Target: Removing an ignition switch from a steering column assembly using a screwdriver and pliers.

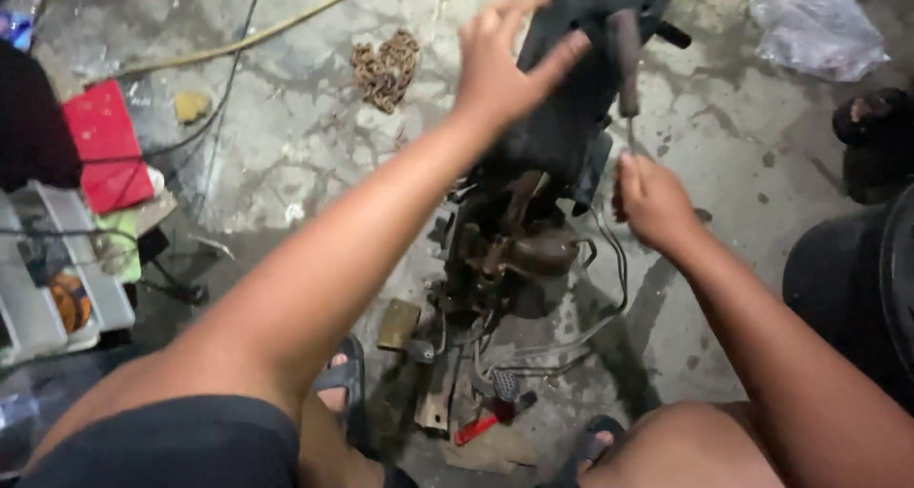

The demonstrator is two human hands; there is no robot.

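Note:
A dark, greasy motorcycle engine and frame part [519, 250] stands on the stained concrete floor between my knees. My left hand [505, 64] is raised, fingers spread, resting against the black upper part [581, 31] of the machine. My right hand [652, 202] is closed around the thin metal shaft of a tool [626, 69] with a dark handle that points upward beside the frame. Cables [609, 288] trail from the engine across the floor.
A rusty chain [386, 67] lies on the floor behind the engine. A red box [105, 145] and a white tray of parts [48, 278] sit at the left. A yellow hose [248, 39], a plastic bag [819, 29] and a black tyre [857, 278] surround the spot.

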